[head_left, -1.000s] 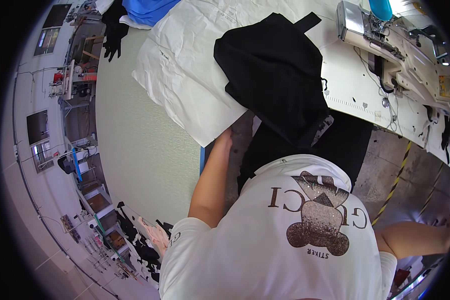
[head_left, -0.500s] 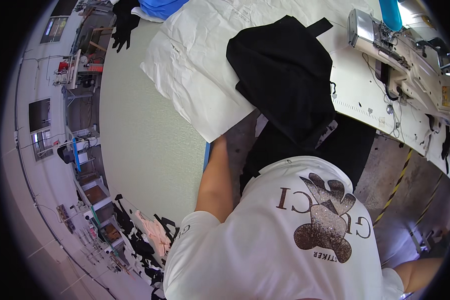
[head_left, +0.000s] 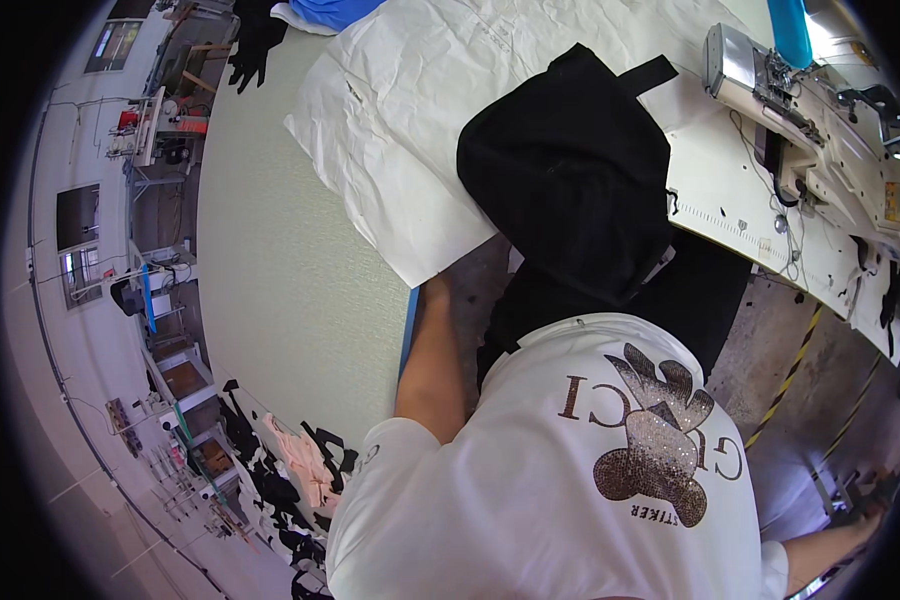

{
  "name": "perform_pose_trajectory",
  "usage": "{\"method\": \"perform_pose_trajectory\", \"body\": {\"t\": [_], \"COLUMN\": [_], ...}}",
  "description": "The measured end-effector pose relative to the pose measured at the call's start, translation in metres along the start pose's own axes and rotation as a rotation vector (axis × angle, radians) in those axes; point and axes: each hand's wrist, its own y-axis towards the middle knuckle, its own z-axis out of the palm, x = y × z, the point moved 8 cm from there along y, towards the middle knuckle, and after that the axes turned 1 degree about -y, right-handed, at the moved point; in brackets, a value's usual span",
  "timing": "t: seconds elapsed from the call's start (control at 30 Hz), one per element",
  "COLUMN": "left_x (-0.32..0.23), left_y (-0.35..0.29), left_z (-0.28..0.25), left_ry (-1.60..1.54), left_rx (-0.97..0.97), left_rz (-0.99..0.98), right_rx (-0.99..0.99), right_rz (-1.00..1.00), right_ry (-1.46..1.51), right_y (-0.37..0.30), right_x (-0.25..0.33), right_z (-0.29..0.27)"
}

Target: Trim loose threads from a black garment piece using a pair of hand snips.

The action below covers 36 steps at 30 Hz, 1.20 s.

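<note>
Since the earlier frames the whole view has swung a little: the black fabric bundle [head_left: 570, 180] and the white paper sheet [head_left: 410, 150] under it now sit higher and more to the right, and the right forearm, which a second ago crossed the lower right corner at full length, now shows only as a short stretch at the bottom right edge, its hand [head_left: 870, 505] dim and small near the rim. Whether that grip is spread or closed cannot be told from this view

Black fabric lies heaped on the pale table [head_left: 270, 280], partly on the creased white paper sheet and partly hanging over the table's near edge, where it drops down in front of the person's white printed T-shirt [head_left: 570, 480]. To its right stands a white industrial sewing machine [head_left: 820, 130] on its own white tabletop, just beside the bundle

Left forearm [head_left: 435, 360] runs up from the sleeve along the table's blue edge strip, and the left hand itself is hidden under the edge of the paper and the dark cloth, so its grip cannot be judged either. Scraps of black and pink cloth [head_left: 290, 460] lie on the floor at lower left, well apart from the bundle
</note>
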Motion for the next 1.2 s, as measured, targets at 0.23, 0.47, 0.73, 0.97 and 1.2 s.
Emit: {"method": "perform_pose_trajectory", "body": {"t": [0.23, 0.47, 0.73, 0.97, 1.2], "left_x": [-0.114, -0.207, -0.234, -0.239, -0.246], "left_y": [-0.086, -0.142, -0.164, -0.168, -0.169], "left_z": [-0.088, -0.158, -0.193, -0.197, -0.196], "left_ry": [-0.094, -1.194, -1.114, -1.24, -1.177], "left_rx": [0.052, 0.625, 0.706, 0.689, 0.72], "left_rz": [0.535, 0.419, 0.459, 0.538, 0.595], "right_rx": [0.305, 0.846, 1.098, 1.096, 1.349], "right_rz": [0.096, -0.312, -0.559, -0.491, 0.045], "right_ry": [-0.704, 0.28, 0.503, 0.398, 0.597], "right_y": [-0.037, -0.179, -0.266, -0.27, -0.269], "right_x": [-0.066, 0.271, 0.361, 0.367, 0.352], "right_z": [0.099, 0.342, 0.459, 0.462, 0.469]}}
